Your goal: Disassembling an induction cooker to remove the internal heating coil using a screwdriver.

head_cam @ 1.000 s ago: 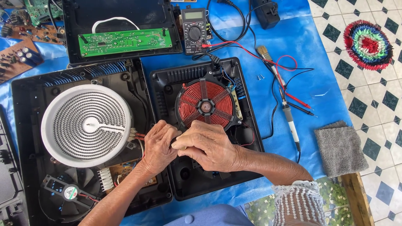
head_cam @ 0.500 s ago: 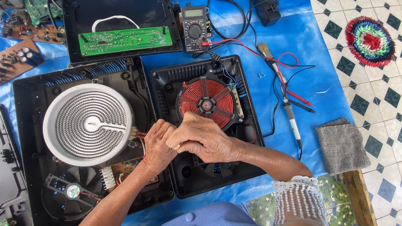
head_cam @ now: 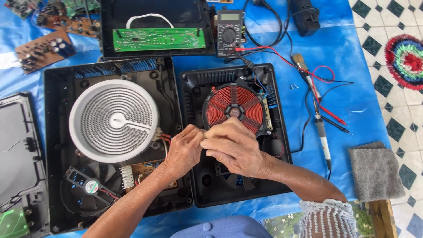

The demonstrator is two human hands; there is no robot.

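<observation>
My left hand [head_cam: 184,150] and my right hand [head_cam: 233,147] meet fingertip to fingertip over the near left part of an opened black cooker base [head_cam: 278,176]. A red copper coil [head_cam: 234,108] sits in that base, just beyond my right hand. Whatever the fingers pinch is hidden between them. Left of my hands lies a larger open cooker base [head_cam: 57,132] with a white round spiral heating element [head_cam: 113,120] and a small fan [head_cam: 90,188].
A green circuit board [head_cam: 158,39] lies in a black housing at the back. A multimeter [head_cam: 229,31] with red and black probe leads [head_cam: 328,112], a brush [head_cam: 304,70] and a soldering iron [head_cam: 323,143] lie to the right on the blue sheet. A grey cloth [head_cam: 374,169] sits at the right edge.
My hands have stayed joined over the smaller base, with the right hand's fingers shifting slightly over the left. The view has drifted a little.
</observation>
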